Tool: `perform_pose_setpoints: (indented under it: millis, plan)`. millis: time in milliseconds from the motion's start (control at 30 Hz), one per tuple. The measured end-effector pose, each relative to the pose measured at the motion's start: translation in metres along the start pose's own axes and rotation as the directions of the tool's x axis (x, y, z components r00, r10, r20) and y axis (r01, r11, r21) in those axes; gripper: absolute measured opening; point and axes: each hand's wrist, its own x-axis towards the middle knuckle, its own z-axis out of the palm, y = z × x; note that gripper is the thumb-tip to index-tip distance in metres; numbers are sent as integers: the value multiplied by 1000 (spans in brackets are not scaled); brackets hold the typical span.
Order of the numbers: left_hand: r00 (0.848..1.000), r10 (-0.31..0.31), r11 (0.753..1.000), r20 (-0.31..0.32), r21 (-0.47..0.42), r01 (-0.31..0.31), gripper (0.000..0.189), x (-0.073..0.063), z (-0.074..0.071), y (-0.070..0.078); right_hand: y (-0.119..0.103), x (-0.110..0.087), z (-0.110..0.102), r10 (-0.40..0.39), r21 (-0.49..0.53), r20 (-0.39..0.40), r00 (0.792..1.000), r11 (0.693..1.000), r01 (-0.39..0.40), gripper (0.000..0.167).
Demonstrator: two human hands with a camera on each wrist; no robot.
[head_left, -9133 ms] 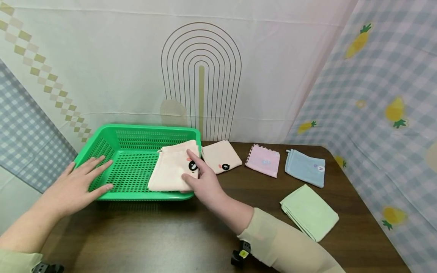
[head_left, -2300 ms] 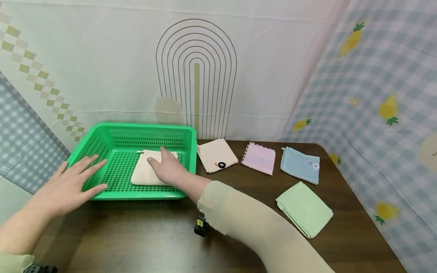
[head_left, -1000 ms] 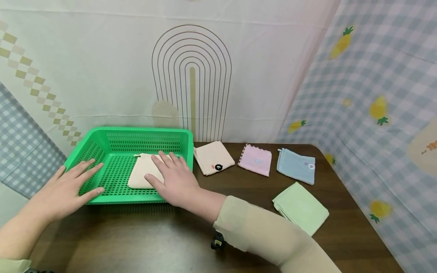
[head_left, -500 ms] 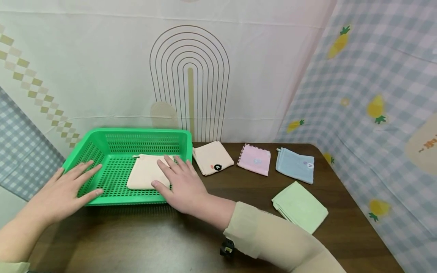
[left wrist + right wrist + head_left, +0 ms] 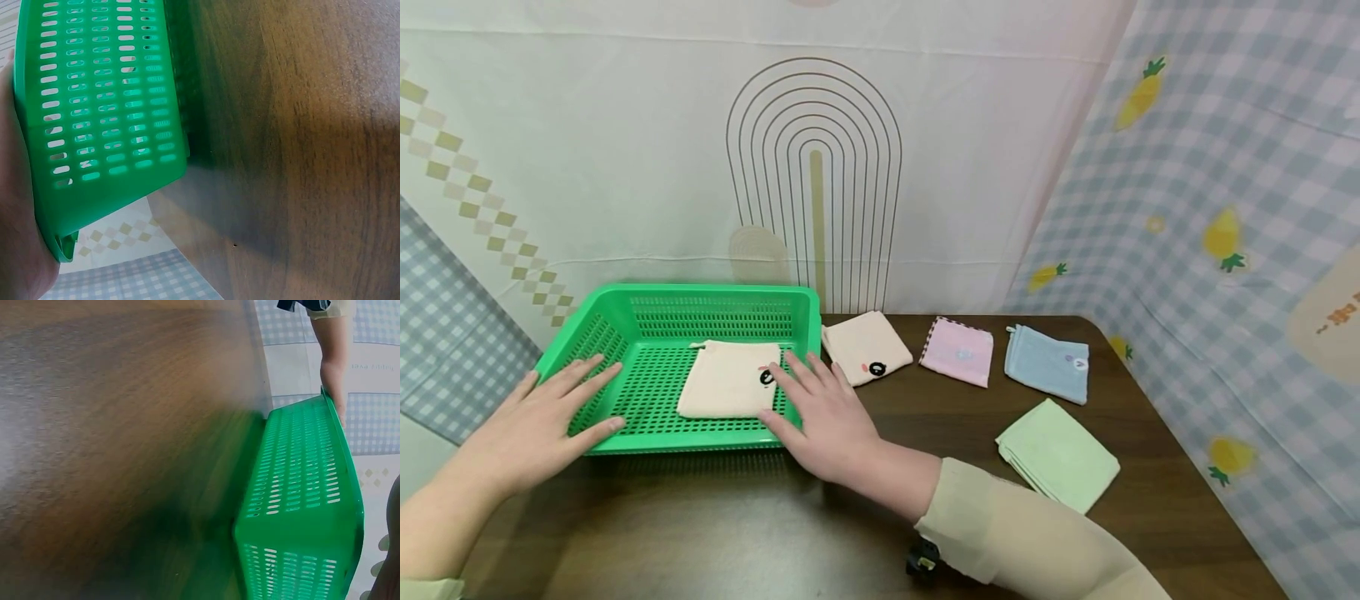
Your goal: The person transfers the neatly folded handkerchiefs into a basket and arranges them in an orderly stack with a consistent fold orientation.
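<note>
A folded cream towel point(image 5: 722, 379) with an embroidered black eye lies in the right half of a green plastic basket point(image 5: 700, 442). My left hand point(image 5: 538, 421) rests on the basket's left front corner, fingers straight and spread. My right hand point(image 5: 833, 425) is over the basket's right front corner with extended fingers, its fingertips beside the towel's right edge. Whether they touch the basket rim is unclear. In the left wrist view, the left hand point(image 5: 15, 200) lies along the rim of the basket point(image 5: 106, 200). The right wrist view shows the basket's point(image 5: 294, 531) slotted outer walls.
Right of the basket, a second cream towel point(image 5: 865, 343), a pink towel point(image 5: 958, 352) and a blue towel point(image 5: 1047, 367) lie in a row. A green towel point(image 5: 1060, 458) lies nearer the front. A white curtain point(image 5: 962, 167) hangs behind the brown table point(image 5: 700, 533).
The right hand earlier lowered the cream towel into the basket and let go. It then drew right off the towel, uncovering the eye. The left hand stayed at the basket's corner.
</note>
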Motion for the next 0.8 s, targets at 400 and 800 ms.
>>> perform_pose_setpoints:
  millis: [400, 800]
  plan:
    - [1000, -12, 1000, 2, -2, 12, 82, 0, -2, 1, 18, -22, 1, 15, 32, -5, 1000, 999, -15, 68]
    - [1000, -1, 1000, -1, -6, 1, 82, 0, -3, 3, 35, -38, 0, 33, 24, -4, 999, 999, -32, 68]
